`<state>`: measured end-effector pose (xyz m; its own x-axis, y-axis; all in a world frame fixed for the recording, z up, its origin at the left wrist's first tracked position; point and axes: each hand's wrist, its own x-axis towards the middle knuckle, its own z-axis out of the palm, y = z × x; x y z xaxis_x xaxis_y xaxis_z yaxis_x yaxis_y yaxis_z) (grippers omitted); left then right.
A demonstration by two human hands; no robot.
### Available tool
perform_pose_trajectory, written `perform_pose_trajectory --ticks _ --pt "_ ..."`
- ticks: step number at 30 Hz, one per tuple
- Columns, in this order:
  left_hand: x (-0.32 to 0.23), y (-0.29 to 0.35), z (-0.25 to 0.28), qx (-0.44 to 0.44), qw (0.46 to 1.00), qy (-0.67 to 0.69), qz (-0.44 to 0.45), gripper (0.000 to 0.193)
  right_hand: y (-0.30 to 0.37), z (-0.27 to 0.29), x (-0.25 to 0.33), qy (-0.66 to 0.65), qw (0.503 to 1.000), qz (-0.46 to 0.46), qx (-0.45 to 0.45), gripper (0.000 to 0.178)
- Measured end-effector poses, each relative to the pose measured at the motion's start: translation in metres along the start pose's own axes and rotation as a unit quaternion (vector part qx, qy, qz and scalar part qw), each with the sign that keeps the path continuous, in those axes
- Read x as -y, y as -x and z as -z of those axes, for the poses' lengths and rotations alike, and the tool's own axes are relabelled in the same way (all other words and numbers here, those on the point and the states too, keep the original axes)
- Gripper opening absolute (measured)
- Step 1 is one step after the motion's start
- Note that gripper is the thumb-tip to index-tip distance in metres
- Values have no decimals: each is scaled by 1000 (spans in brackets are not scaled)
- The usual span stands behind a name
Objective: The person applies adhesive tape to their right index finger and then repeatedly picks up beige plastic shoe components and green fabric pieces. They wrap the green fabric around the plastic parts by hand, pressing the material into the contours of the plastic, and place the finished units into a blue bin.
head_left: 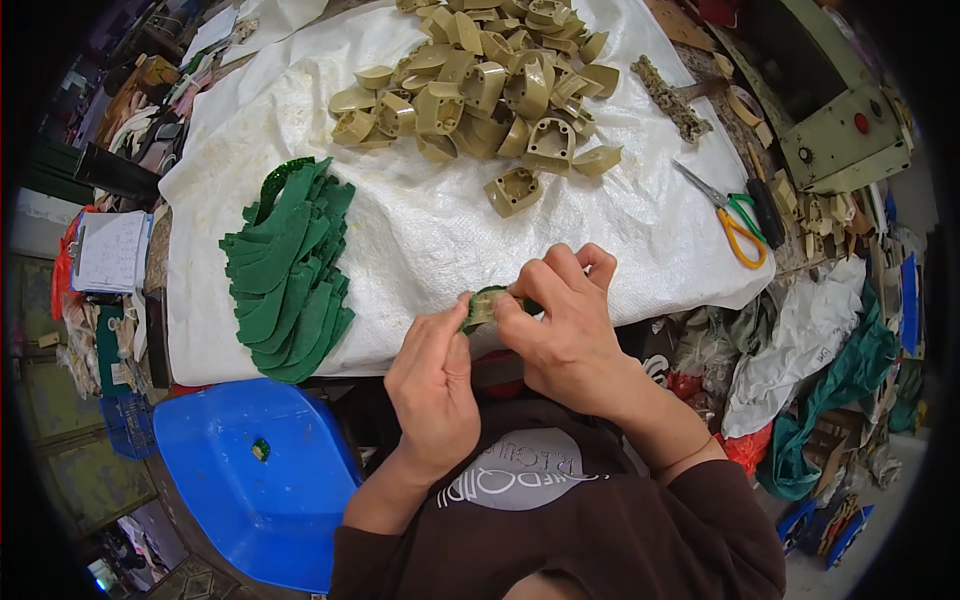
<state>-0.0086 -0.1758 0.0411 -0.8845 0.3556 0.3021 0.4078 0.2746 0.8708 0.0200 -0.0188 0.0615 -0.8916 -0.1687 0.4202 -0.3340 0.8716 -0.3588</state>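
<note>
Green-edged piece is pinched mid-frame by left hand and right hand, fingers closed; one presumably finished item is in lower-left blue tub; upper tan heap and left green stack are judged unworked.

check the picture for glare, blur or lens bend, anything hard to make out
Head view: glossy highlights on the tan pieces and bright sheen on the white sheet; head view: black corners, with the green machine near the rim looking tilted, probably fisheye bend; head view: small green-edged piece partly covered by the left grip and right grip, so details are unclear.
</note>
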Motion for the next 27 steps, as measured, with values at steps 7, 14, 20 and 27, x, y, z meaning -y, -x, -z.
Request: perform_pose_trajectory --ticks 7,14,20,27 --pt "5 0 -2 -42 994 101 8 20 6 -22 -22 -143 985 15 -92 35" --pt "32 -11 -7 -48 976 36 -210 13 13 -21 -22 -315 947 -5 -66 36" --pt "27 -4 -9 -57 975 34 -210 18 14 -15 -15 -305 952 13 24 35" --pt "20 0 1 -102 962 -44 -248 33 5 -6 -21 -207 972 101 -39 33"
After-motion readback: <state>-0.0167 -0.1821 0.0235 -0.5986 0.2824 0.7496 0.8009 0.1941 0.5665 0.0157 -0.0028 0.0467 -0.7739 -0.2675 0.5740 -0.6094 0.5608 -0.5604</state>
